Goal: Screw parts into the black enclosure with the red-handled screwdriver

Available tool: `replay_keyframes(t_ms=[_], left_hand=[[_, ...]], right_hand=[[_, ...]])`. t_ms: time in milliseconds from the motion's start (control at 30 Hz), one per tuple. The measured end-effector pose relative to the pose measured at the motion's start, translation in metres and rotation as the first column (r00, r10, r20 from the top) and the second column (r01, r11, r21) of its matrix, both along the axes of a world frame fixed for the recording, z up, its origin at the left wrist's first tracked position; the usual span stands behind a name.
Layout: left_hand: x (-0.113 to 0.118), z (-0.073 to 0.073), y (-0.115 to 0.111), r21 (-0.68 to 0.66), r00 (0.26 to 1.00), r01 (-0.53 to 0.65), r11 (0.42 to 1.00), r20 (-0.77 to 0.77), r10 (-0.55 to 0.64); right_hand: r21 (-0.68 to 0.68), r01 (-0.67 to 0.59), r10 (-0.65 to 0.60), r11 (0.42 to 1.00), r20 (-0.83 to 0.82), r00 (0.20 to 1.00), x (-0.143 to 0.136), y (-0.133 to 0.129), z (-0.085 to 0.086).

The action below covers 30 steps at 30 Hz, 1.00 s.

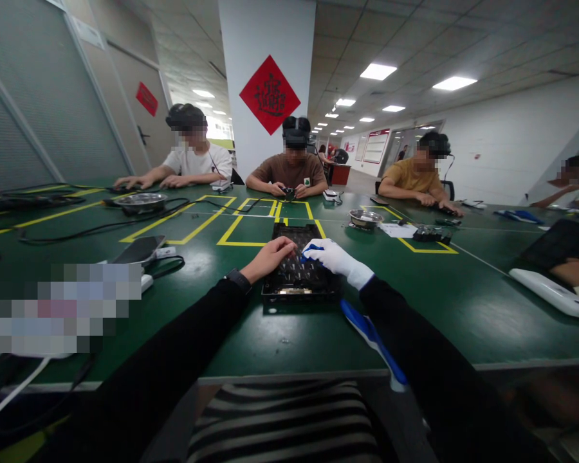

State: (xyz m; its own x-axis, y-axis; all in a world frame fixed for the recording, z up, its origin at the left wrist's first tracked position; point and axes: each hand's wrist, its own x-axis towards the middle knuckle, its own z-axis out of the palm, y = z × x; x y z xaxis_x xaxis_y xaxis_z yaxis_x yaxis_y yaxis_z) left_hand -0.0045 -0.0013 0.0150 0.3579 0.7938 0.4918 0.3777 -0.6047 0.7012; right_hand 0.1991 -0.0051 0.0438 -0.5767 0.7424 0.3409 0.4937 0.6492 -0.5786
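Observation:
A black, shallow tray-like casing (302, 283) lies on the green table right in front of me. Rows of small shiny parts show inside it, too small to name. My left hand (276, 252), bare and with a dark watch at the wrist, rests over the casing's left side, fingers loosely stretched and bent downward. Over the right side is my right hand (335, 257) in a white glove with blue on its finger side. Its fingers are curled together above the parts; whatever they pinch is hidden. A blue and white glove-like item (371, 337) hangs over the table's front edge.
To the left are a phone (139, 249) and cables. Metal bowls (365, 218) stand farther back, one on each side. Black parts (431, 234) and a paper sheet lie at right, near a white device (550, 292). Several people sit around the table.

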Motion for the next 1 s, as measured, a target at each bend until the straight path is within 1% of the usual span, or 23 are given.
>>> replay_keyframes(t_ms=[67, 100, 167, 267, 333, 533, 667, 767, 867, 933, 1000], left_hand=[[0.0013, -0.0007, -0.0003, -0.011, 1.0, 0.006, 1.0, 0.017, -0.005], [0.0018, -0.0011, -0.0005, -0.017, 1.0, 0.008, 1.0, 0.017, -0.008], [0.0024, -0.0019, -0.001, -0.021, 1.0, 0.01, 1.0, 0.015, -0.01], [0.0026, -0.0021, -0.0025, -0.012, 1.0, 0.011, 1.0, 0.021, -0.011], [0.0026, -0.0016, -0.0036, -0.014, 1.0, 0.007, 1.0, 0.029, -0.006], [0.0035, 0.0001, -0.0042, -0.029, 1.0, 0.015, 0.999, 0.021, -0.015], [0.0041, 0.0002, -0.0034, -0.032, 1.0, 0.019, 0.999, 0.018, -0.018], [0.0038, -0.0002, -0.0031, -0.027, 1.0, 0.005, 1.0, 0.007, -0.005], [0.0033, -0.0013, -0.0026, -0.019, 1.0, 0.0, 1.0, -0.003, 0.0], [0.003, -0.002, -0.002, -0.02, 1.0, -0.005, 1.0, -0.015, 0.005], [0.0029, -0.0023, -0.0015, -0.026, 1.0, -0.012, 1.0, -0.027, 0.012]], right_hand=[[-0.108, -0.096, 0.103, 0.99, 0.06, 0.993, 0.006, 0.0016, 0.0017], [-0.134, -0.145, 0.158, 0.98, 0.095, 0.983, 0.0086, 0.0022, 0.002], [-0.14, -0.234, 0.256, 0.962, 0.169, 0.952, 0.012, 0.0033, 0.0016], [-0.108, -0.307, 0.325, 0.946, 0.256, 0.911, 0.013, 0.0052, -0.0004], [-0.102, -0.308, 0.325, 0.946, 0.278, 0.904, 0.0125, 0.0059, -0.0012], [-0.183, -0.26, 0.296, 0.948, 0.209, 0.932, 0.0129, 0.001, 0.0026], [-0.195, -0.242, 0.282, 0.951, 0.218, 0.934, 0.0127, -0.0025, 0.0054], [-0.17, -0.254, 0.295, 0.952, 0.296, 0.908, 0.0116, -0.0033, 0.0045], [-0.122, -0.242, 0.271, 0.963, 0.39, 0.88, 0.0102, -0.0025, 0.0012], [-0.088, -0.247, 0.261, 0.965, 0.424, 0.867, 0.0096, -0.0011, -0.0013], [-0.061, -0.284, 0.282, 0.957, 0.429, 0.858, 0.0096, 0.0003, -0.003]])
